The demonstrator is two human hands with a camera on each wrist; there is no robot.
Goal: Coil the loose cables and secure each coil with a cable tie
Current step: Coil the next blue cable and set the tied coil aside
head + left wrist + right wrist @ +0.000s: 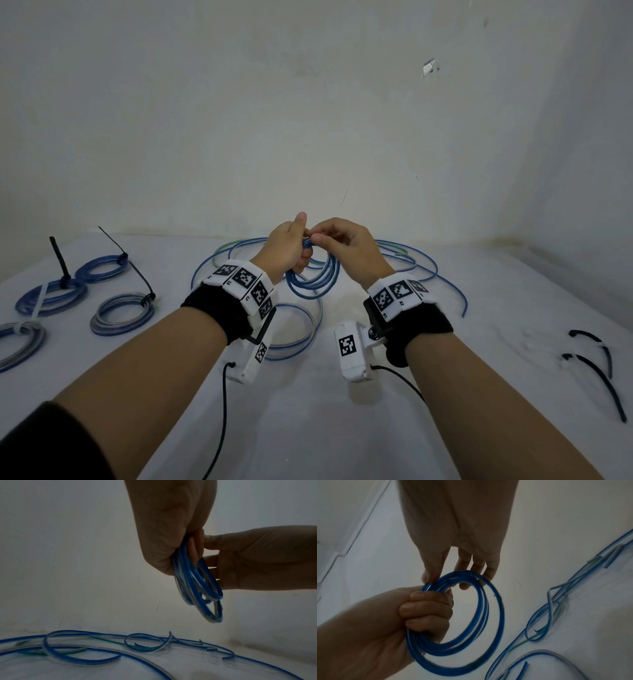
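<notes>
Left hand (pixel 289 251) curled around the blue coil (pixel 458 622), held in the air above the white table (pixel 342 428). Right hand (pixel 346 250) pinching the coil's top, probably with thumb and forefinger. Loose cables (pixel 82 650) on the table behind; black cable ties (pixel 596 363) at right.

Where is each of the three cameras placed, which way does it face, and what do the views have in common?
Head: on the head, facing forward and down at the table; both forearms, left hand and right hand show.
Left wrist: under the left hand, facing the wall; the right hand enters from the side.
Right wrist: under the right hand, facing the table; the left hand shows.
Shared: all views show the blue coil both hands hold.
</notes>
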